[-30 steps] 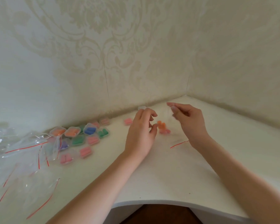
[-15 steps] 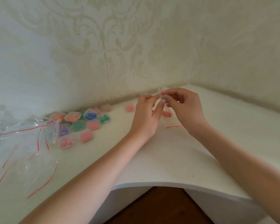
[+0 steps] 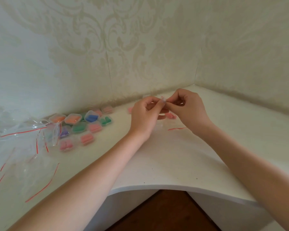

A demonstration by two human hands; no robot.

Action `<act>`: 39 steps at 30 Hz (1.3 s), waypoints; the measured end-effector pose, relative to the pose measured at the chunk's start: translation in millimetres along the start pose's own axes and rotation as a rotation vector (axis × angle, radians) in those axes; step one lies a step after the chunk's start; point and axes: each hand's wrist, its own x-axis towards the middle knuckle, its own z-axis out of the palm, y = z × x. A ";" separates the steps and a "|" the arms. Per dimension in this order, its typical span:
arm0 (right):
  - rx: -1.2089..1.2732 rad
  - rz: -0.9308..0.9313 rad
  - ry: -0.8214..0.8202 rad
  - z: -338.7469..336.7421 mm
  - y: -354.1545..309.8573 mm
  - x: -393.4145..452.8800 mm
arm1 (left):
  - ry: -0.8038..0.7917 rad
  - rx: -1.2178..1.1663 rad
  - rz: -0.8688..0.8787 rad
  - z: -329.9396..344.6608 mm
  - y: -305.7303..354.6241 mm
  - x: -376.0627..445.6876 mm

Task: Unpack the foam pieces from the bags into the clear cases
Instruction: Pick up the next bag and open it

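Foam pieces point(image 3: 170, 116), pink, hang in the small clear bag point(image 3: 163, 104) at the middle of the frame, which our left hand point(image 3: 144, 116) and right hand point(image 3: 189, 110) pinch at its red-striped top; we judge it is not yet opened. At left, many clear cases point(image 3: 78, 124) are already filled. Empty bags point(image 3: 20, 142) lie at far left, and nothing blocks our hands.

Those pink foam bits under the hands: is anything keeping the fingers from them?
Yes, it seems. Both the left hand and right hand pinch the top of a small clear bag, and the pink foam pieces appear to be inside it.
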 end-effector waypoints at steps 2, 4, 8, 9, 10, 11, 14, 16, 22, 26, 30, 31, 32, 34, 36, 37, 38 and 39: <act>-0.026 -0.018 -0.036 -2.0 -0.7 -0.1 | 0.000 -0.049 -0.091 -0.4 1.2 1.8; -0.020 -0.029 -0.075 -2.8 -0.4 -0.7 | 0.013 -0.052 -0.132 -2.0 1.1 3.7; 0.029 -0.015 -0.091 -0.6 0.8 -0.8 | 0.070 -0.079 -0.129 -1.8 2.2 3.8; 0.044 -0.005 -0.080 -0.4 0.7 -0.7 | 0.085 -0.121 -0.141 -1.3 3.5 3.8; 0.052 0.001 -0.064 -0.6 0.8 -0.6 | 0.087 -0.157 -0.150 -0.8 4.7 3.5; 0.053 0.001 -0.050 -0.9 0.7 -0.8 | 0.072 -0.170 -0.148 -0.1 6.2 2.5; 0.026 -0.005 -0.038 -1.6 2.0 -1.4 | -0.002 -0.148 -0.122 2.1 5.9 -0.8; 0.037 0.009 -0.051 -2.3 3.4 -0.5 | -0.023 -0.178 -0.160 0.5 4.3 -0.2; -0.011 -0.026 -0.072 0.4 9.7 3.5 | 0.034 -0.199 -0.176 -8.6 -6.4 9.2; -0.029 -0.014 -0.043 5.9 17.0 3.5 | 0.034 -0.133 -0.123 -6.3 -10.0 10.2; -0.063 -0.085 -0.037 7.1 17.7 3.3 | 0.047 -0.144 -0.150 -4.7 -10.7 10.8; -0.055 -0.096 -0.036 7.2 17.9 3.3 | 0.064 -0.159 -0.163 -4.6 -11.4 11.3; -0.045 -0.104 -0.038 7.5 18.3 3.6 | 0.075 -0.175 -0.174 -5.1 -12.0 11.7; -0.034 -0.111 -0.050 8.5 18.5 3.5 | 0.080 -0.199 -0.183 -6.5 -13.8 12.8; -0.031 -0.115 -0.065 8.8 18.0 3.5 | 0.083 -0.205 -0.177 -7.7 -14.7 13.5; -0.035 -0.119 -0.064 8.6 17.3 3.4 | 0.087 -0.183 -0.161 -7.6 -14.7 13.5; -0.036 -0.123 -0.058 8.5 16.3 3.1 | 0.093 -0.140 -0.136 -7.3 -14.5 13.6; -0.035 -0.125 -0.050 8.7 14.8 2.2 | 0.099 -0.088 -0.103 -6.5 -14.3 13.8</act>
